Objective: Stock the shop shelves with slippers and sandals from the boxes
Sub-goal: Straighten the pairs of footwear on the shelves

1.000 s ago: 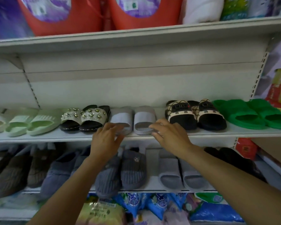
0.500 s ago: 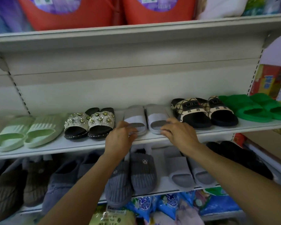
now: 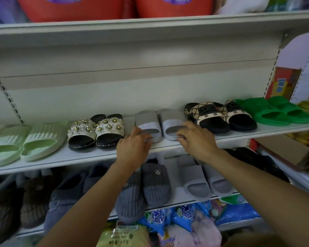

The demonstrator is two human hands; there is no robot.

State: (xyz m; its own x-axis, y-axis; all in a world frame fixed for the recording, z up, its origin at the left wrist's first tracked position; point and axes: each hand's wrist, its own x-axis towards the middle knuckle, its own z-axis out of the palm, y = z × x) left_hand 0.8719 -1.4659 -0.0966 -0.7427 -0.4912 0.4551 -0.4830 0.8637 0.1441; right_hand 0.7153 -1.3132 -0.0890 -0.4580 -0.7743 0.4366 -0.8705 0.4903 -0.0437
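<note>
1. Foam, by the look of it, made up the pair of pale grey moulded slide slippers (image 3: pixel 160 124) I was setting out; I judged them light, a little springy and easy to shove along painted metal.
2. They stood side by side, toes toward me, on the white metal middle shelf (image 3: pixel 61 158), between the black sandals with cream flower-studded straps (image 3: pixel 96 131) and the black slides with tan patterned bands (image 3: pixel 219 115).
3. Best hold, I reckoned, was the toe rim or the broad strap, since the smooth sides could slip from a pinch.
4. My left hand (image 3: pixel 133 146) lay at the toe of the left grey slipper, fingers bent over its front edge; whether they gripped or only pressed, I could not tell.
5. My right hand (image 3: pixel 197 139) was at the toe of the right one, fingertips curled down onto the rim, thumb hidden.
6. Neither hand carried anything else.
7. Further left sat pale green ridged foam slides (image 3: pixel 27 143), and bright green chunky slides (image 3: pixel 275 111) were at the far right.
</note>
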